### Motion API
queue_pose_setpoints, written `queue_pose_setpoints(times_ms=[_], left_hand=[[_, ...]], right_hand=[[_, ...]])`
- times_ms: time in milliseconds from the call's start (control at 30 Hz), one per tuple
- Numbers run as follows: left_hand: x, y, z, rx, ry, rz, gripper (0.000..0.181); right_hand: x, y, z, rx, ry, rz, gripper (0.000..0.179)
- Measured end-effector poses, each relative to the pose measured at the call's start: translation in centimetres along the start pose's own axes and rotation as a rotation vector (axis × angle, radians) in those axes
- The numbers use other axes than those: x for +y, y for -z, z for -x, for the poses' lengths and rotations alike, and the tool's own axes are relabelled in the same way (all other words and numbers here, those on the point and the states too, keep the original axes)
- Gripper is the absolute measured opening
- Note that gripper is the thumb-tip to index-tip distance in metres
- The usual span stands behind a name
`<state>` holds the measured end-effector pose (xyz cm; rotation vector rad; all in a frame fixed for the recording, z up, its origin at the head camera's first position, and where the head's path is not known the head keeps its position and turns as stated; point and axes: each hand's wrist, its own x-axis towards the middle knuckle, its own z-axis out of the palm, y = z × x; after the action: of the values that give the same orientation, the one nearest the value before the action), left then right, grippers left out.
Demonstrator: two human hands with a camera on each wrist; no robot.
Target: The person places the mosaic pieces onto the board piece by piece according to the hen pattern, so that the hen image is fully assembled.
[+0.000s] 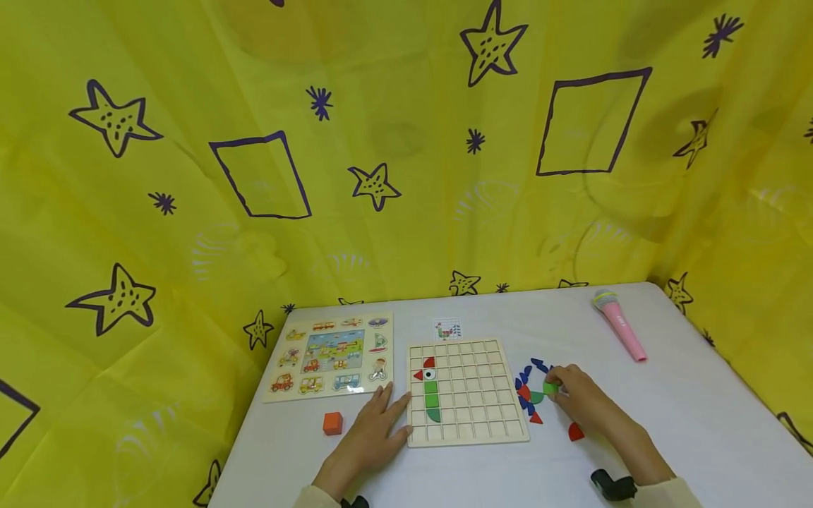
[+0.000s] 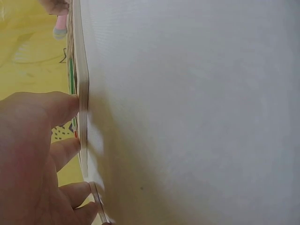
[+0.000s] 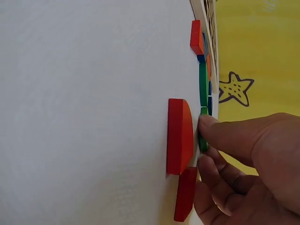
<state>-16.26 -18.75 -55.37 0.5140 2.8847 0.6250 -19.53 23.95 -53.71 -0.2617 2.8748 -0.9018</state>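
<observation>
My right hand [image 1: 583,401] pinches a light green piece [image 1: 550,388] between thumb and fingers, low over the table, right of the wooden grid board [image 1: 483,402]. In the right wrist view, the thumb presses the green piece [image 3: 203,140] from one side. My left hand [image 1: 373,432] rests at the board's left edge, thumb and fingertips against its side. Down the board's left columns run a red quarter-round [image 1: 430,362], a red triangle [image 1: 418,375], a white tile with a black dot [image 1: 430,375], green squares [image 1: 431,393] and a green quarter-round [image 1: 434,415].
Several blue pieces [image 1: 526,372] and red ones lie beside the board's right edge. A red quarter-round [image 1: 575,432] sits under my right forearm. Behind the board lies a pattern card [image 1: 448,329]. Around are a picture puzzle [image 1: 286,396], an orange cube [image 1: 333,423] and a pink microphone [image 1: 621,326].
</observation>
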Motion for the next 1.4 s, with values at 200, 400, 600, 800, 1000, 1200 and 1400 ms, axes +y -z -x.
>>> queue_pose_setpoints(times_ms=[200,400,600,800,1000,1200,1400], left_hand=[[0.2,0.1,0.0,-0.007,0.007,0.004,0.064],[0.4,0.2,0.1,-0.009,0.021,0.013,0.063],[0.4,0.1,0.1,-0.01,0.026,0.011,0.063],[0.5,0.1,0.1,-0.012,0.03,0.019,0.064],[0.4,0.2,0.1,-0.01,0.025,0.014,0.063],[0.4,0.2,0.1,-0.017,0.025,0.003,0.064],[0.3,0.3,0.1,-0.021,0.026,-0.006,0.064]], right_hand=[[-0.4,0.0,-0.4,0.046,0.001,-0.002,0.025],[-2.1,-1.0,-1.4,0.038,0.006,-0.05,0.027],[-4.9,-2.2,-1.7,0.017,0.077,-0.085,0.022],[-7.5,-4.1,-2.1,-0.004,0.115,-0.115,0.019],[-10.1,-6.1,-2.4,-0.017,0.128,-0.077,0.019],[-12.0,-7.8,-2.5,-0.066,0.192,-0.068,0.019],[-12.9,-8.8,-2.4,-0.097,0.26,-0.052,0.022]])
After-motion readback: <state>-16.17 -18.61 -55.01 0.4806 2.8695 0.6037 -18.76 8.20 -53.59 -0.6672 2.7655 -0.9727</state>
